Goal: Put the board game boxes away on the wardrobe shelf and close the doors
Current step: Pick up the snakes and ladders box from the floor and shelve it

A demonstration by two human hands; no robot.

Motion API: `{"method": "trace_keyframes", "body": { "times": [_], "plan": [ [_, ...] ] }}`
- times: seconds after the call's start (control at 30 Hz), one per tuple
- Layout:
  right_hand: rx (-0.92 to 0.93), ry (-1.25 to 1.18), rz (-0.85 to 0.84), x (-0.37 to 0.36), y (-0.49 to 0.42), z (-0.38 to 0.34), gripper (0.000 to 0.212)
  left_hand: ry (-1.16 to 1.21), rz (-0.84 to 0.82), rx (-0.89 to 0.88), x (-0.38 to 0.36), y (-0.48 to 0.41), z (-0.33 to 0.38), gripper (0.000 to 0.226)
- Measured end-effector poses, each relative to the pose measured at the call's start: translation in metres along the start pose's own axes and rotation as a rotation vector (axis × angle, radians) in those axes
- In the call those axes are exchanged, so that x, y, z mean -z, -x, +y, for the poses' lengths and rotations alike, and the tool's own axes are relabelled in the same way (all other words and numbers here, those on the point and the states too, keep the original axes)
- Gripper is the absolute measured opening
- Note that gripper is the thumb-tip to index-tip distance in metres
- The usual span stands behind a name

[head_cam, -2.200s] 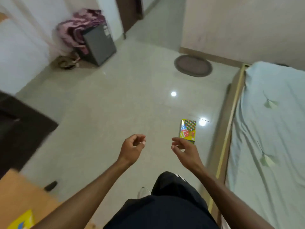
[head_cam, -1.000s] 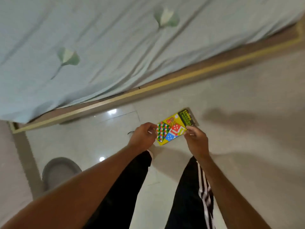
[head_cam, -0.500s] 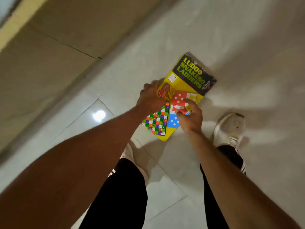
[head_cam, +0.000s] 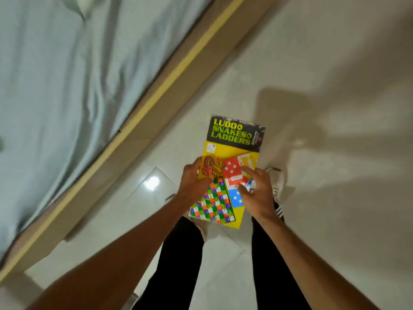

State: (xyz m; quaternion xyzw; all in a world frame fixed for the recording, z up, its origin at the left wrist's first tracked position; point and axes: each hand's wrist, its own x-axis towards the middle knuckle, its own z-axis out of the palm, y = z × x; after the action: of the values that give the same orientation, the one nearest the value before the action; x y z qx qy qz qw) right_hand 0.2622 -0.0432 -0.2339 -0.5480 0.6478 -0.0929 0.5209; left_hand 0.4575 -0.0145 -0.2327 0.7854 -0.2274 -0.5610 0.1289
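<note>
You're holding the box (head_cam: 232, 139) dead centre of the frame, over the floor (head_cam: 335, 220), title end pointing up. Your left grip (head_cam: 193, 182) is clamped on its left edge and your right grip (head_cam: 257, 195) pinches the right edge. The bed (head_cam: 55, 86) fills the upper left.

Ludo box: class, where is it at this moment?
Head view, centre-right: the box is held between the left hand and right hand over the tiled floor, bed frame to its left, white shoe just right.
</note>
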Motion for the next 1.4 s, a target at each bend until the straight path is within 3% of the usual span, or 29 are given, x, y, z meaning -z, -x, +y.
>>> {"method": "trace_keyframes", "body": {
  "times": [0.23, 0.53, 0.7, 0.93, 1.13, 1.4],
  "plan": [
    [0.113, 0.022, -0.08, 0.212, 0.122, -0.157, 0.049, 0.133, -0.006, -0.11, 0.031, 0.232, 0.196, 0.033],
    [0.252, 0.066, -0.028, 0.404, 0.136, -0.265, 0.055, 0.19, 0.037, -0.38, 0.034, 0.34, 0.393, 0.038],
    [0.317, 0.05, 0.078, 0.456, 0.078, -0.297, 0.057, 0.194, 0.084, -0.522, 0.024, 0.326, 0.477, 0.046],
    [0.409, 0.058, 0.151, 0.536, -0.068, -0.379, 0.056, 0.204, 0.118, -0.633, 0.042, 0.237, 0.629, 0.059],
    [0.408, 0.141, 0.192, 0.608, -0.188, -0.468, 0.058, 0.159, 0.056, -0.706, 0.076, 0.156, 0.775, 0.07],
    [0.515, 0.223, 0.192, 0.681, -0.343, -0.585, 0.061, 0.151, 0.203, -0.758, 0.128, 0.065, 0.936, 0.072]
  ]
}}
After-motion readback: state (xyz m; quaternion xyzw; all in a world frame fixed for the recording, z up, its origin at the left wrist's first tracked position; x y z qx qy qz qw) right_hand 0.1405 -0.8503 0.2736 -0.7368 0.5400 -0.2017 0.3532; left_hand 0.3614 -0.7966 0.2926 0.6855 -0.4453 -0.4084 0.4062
